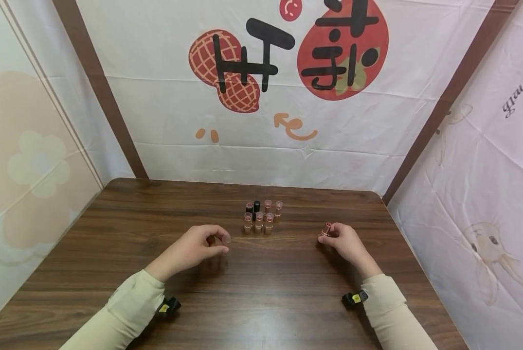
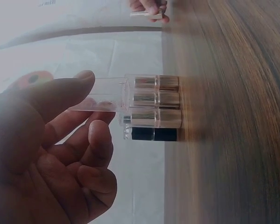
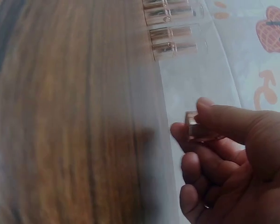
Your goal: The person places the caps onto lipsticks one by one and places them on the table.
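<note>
My left hand pinches a clear plastic lipstick cap between thumb and fingers, left of the lipstick group. Across the table, my right hand grips an uncapped rose-gold lipstick between thumb and fingers. Much of that tube is hidden by the thumb in the right wrist view, where its metallic end shows. Between the hands, several lipsticks stand upright in two close rows. The front row has three gold tubes with clear caps, among them a middle lipstick; a black lipstick tube stands behind.
The brown wooden table reaches back to a printed white curtain. More fabric hangs along the left and right sides. Small black devices with yellow labels sit at both wrists, one a left wrist device.
</note>
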Available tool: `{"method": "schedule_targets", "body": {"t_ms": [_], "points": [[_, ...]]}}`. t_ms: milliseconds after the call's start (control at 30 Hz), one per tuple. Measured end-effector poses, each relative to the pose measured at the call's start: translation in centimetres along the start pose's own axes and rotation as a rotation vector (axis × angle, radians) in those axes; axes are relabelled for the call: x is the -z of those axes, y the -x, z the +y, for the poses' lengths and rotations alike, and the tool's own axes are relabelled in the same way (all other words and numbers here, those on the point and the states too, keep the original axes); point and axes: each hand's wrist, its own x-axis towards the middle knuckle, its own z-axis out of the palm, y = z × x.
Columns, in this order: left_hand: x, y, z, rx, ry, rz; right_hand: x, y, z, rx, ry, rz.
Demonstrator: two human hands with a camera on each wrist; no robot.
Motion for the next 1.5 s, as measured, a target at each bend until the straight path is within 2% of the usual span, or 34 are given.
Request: {"method": "schedule_targets", "body": {"t_ms": [200, 467, 633, 900, 1067, 1167, 1333, 1500], "points": [[-0.1, 0.3, 0.4, -0.013, 0.011, 0.004, -0.8, 0.2, -1.5, 0.036, -0.024, 0.027], [-0.1, 0.5, 1.6, -0.039, 0.02, 0.04, -1.8, 1.4, -5.0, 0.086, -0.17, 0.028], [-0.1, 0.6, 2.2, -0.047, 0.033, 0.074, -3.0, 2.4, -7.2, 0.128, -0.208, 0.014], [-0.1, 1.1, 3.2, -0.065, 0.067, 0.119, -5.6, 4.3, -9.4, 0.231, -0.151, -0.027], [-0.4, 1.3, 3.7, -0.094, 0.094, 0.148, -7.2, 5.4, -9.8, 0.296, -0.05, -0.02], [-0.8, 1.3, 4.1, -0.123, 0.105, 0.191, -8.0, 5.9, -10.0, 0.33, -0.018, -0.04], [-1.6, 1.4, 4.9, -0.157, 0.121, 0.292, -8.7, 6.6, -10.6, 0.341, -0.023, -0.092], [-2.4, 1.6, 5.6, -0.163, 0.18, 0.306, -9.2, 7.0, -11.2, 0.358, -0.017, -0.112]]}}
